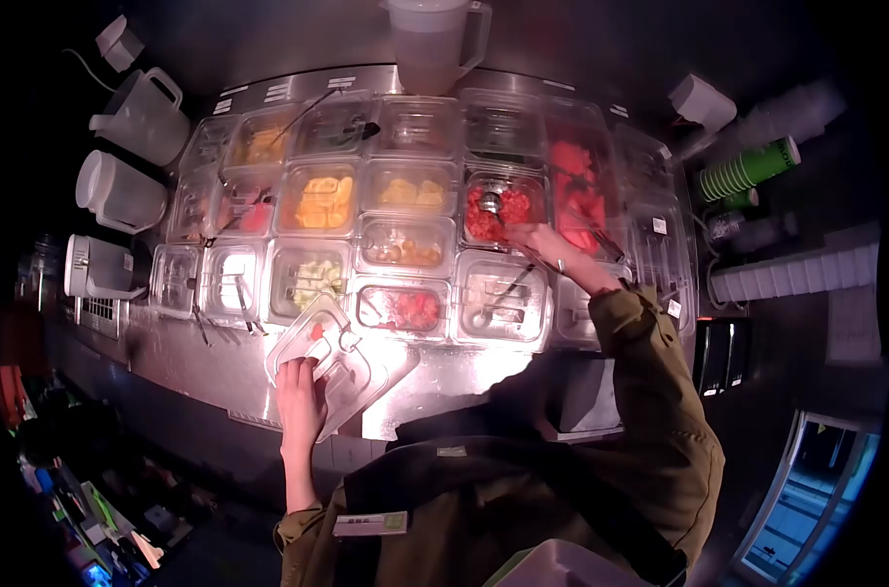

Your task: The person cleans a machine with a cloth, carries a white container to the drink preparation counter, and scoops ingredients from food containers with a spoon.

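My left hand (300,393) is closed on the edge of a clear plastic lid (290,344), held tilted over the counter's front edge. A small red bit clings to that lid, and a second clear sheet or lid overlaps it. My right hand (540,243) reaches over a clear pan of red diced fruit (484,223), at its near right corner. A metal scoop (490,201) rests in the fruit. The fingers of my right hand look closed around its handle, whose end seems to show by the wrist.
Rows of clear food pans surround it, with yellow chunks (323,203), pale green cubes (317,279) and red pieces (400,309). A lidded pan (503,298) lies below my right hand. Pitchers (430,44) stand behind and at left; green cups (750,171) are at right.
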Motion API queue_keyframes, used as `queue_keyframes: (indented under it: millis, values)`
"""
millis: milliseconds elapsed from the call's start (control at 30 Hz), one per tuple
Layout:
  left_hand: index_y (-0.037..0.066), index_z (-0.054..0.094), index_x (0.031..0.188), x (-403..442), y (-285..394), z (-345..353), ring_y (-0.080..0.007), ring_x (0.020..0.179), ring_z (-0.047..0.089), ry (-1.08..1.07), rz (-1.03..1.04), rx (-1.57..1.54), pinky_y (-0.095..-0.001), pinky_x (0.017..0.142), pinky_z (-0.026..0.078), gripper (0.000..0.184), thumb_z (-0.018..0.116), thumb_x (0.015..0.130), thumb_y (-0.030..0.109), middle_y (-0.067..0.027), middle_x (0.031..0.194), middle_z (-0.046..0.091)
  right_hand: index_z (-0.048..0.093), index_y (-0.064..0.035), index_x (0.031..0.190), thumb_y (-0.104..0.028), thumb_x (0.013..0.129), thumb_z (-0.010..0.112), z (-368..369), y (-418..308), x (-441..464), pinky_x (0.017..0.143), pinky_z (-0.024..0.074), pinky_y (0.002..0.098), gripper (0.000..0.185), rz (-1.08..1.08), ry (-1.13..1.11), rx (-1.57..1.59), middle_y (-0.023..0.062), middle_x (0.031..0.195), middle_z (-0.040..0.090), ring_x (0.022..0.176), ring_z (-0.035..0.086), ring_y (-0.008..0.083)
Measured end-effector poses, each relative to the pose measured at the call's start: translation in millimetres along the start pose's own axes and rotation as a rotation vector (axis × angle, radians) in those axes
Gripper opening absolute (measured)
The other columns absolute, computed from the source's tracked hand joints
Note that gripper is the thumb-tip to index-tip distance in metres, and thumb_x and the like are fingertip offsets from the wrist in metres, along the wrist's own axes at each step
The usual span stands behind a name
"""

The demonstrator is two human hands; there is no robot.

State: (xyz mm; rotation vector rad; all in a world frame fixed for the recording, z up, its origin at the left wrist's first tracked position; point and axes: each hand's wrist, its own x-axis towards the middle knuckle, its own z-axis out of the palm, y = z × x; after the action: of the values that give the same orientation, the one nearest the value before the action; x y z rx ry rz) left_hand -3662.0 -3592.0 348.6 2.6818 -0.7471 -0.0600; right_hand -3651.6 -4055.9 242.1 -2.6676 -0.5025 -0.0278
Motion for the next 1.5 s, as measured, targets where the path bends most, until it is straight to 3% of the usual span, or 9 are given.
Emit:
queue_keyframes:
  millis: [267,500,533,633,767,900,1200,1300,1500]
  values:
    - [0.001,0.051,0.093,-11.5,-1.1,4.5,-0.0303,0.084,0.046,-0.003,-0.071,0.030,-0.0378,0.072,0.038,0.027,0.059,0.067,0.000,-0.0138,0.090,0.050,0.063,-0.0053,0.093,-0.018,0.080,0.054,-66.2,-34.2,2.9,0.070,0.0481,0.0336,0.021,0.296,-0.213,0.270,0.0128,0.088,0.063,0.078,0.061,0.0269]
    - [0.000,0.052,0.092,-7.0,10.9,11.2,-0.0298,0.082,0.047,-0.021,-0.010,-0.009,-0.0375,0.071,0.038,0.027,0.061,0.067,0.003,-0.0134,0.086,0.049,0.063,-0.0042,0.093,-0.017,0.082,0.052,-43.1,2.5,13.2,0.069,0.0482,0.0335,0.020,0.276,-0.006,0.074,0.0144,0.087,0.063,0.079,0.061,0.0267]
    - [0.000,0.052,0.092,-8.0,13.7,13.2,-0.0297,0.082,0.047,-0.024,-0.005,-0.016,-0.0374,0.071,0.038,0.027,0.061,0.067,0.003,-0.0133,0.086,0.049,0.062,-0.0030,0.092,-0.017,0.083,0.052,-24.3,-6.9,21.7,0.069,0.0477,0.0333,0.020,0.511,0.044,0.444,0.0142,0.086,0.063,0.078,0.061,0.0273]
    - [0.000,0.051,0.091,-9.1,19.1,12.6,-0.0297,0.081,0.047,-0.003,-0.011,-0.012,-0.0375,0.070,0.038,0.027,0.061,0.067,0.003,-0.0131,0.085,0.049,0.063,-0.0018,0.090,-0.016,0.082,0.053,-34.6,-15.2,33.9,0.068,0.0474,0.0326,0.019,0.241,-0.005,0.193,0.0139,0.083,0.063,0.075,0.061,0.0251]
    - [0.000,0.051,0.091,-15.9,16.2,14.1,-0.0295,0.080,0.047,0.053,-0.032,-0.025,-0.0378,0.069,0.038,0.026,0.061,0.067,0.003,-0.0133,0.085,0.050,0.063,-0.0040,0.083,-0.018,0.082,0.049,-57.3,-38.1,49.6,0.067,0.0463,0.0308,0.020,0.439,0.200,0.585,0.0135,0.079,0.062,0.073,0.060,0.0233]
    - [0.000,0.051,0.091,-15.2,18.0,10.9,-0.0298,0.081,0.047,0.011,-0.045,-0.013,-0.0378,0.070,0.038,0.027,0.061,0.067,0.003,-0.0137,0.086,0.050,0.062,-0.0012,0.083,-0.013,0.079,0.049,-21.6,-8.2,57.4,0.066,0.0466,0.0327,0.019,0.261,0.153,0.022,0.0134,0.075,0.062,0.069,0.060,0.0215]
    - [0.000,0.051,0.093,-23.6,18.3,12.6,-0.0298,0.082,0.047,-0.030,0.002,-0.012,-0.0376,0.071,0.038,0.027,0.062,0.067,0.004,-0.0137,0.088,0.050,0.060,0.0037,0.077,-0.008,0.076,0.045,-54.2,-11.9,83.8,0.057,0.0465,0.0287,0.019,0.572,0.155,0.305,0.0127,0.069,0.060,0.061,0.059,0.0156]
    - [0.000,0.051,0.093,-25.4,18.5,13.2,-0.0302,0.083,0.047,-0.045,-0.020,-0.034,-0.0379,0.072,0.038,0.028,0.061,0.068,0.004,-0.0139,0.089,0.050,0.060,0.0039,0.074,-0.010,0.076,0.047,9.7,28.2,77.5,0.057,0.0460,0.0307,0.018,0.524,0.331,0.501,0.0123,0.069,0.061,0.059,0.059,0.0177]
    - [0.000,0.051,0.094,-37.4,6.6,9.4,-0.0314,0.085,0.047,-0.062,-0.074,-0.054,-0.0384,0.073,0.038,0.028,0.061,0.068,0.003,-0.0147,0.092,0.050,0.061,-0.0002,0.081,-0.015,0.078,0.048,-55.1,3.3,47.8,0.065,0.0461,0.0367,0.020,0.409,0.024,-0.063,0.0146,0.076,0.062,0.072,0.060,0.0279]
